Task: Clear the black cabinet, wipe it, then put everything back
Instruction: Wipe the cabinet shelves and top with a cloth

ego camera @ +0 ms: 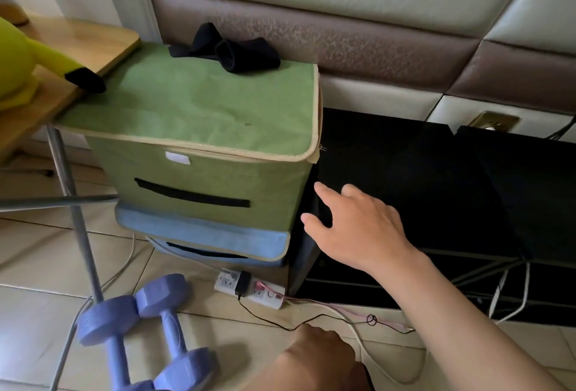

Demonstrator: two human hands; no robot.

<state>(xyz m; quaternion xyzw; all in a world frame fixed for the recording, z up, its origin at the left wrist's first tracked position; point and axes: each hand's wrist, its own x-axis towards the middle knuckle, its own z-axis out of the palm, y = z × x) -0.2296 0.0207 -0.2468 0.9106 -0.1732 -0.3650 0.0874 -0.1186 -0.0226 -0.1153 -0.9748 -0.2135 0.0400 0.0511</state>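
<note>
Your right hand (358,228) reaches over the black cabinet's (405,178) left front corner, fingers (327,195) spread and holding nothing. The cabinet stands on the floor (37,266) just beside the green fabric box (199,116); your left hand's (321,356) fingers are hidden, so their state cannot be told

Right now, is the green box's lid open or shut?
Shut: the green box has its lid lying flat, trimmed edge folded over the front, a black cloth resting on top.
</note>
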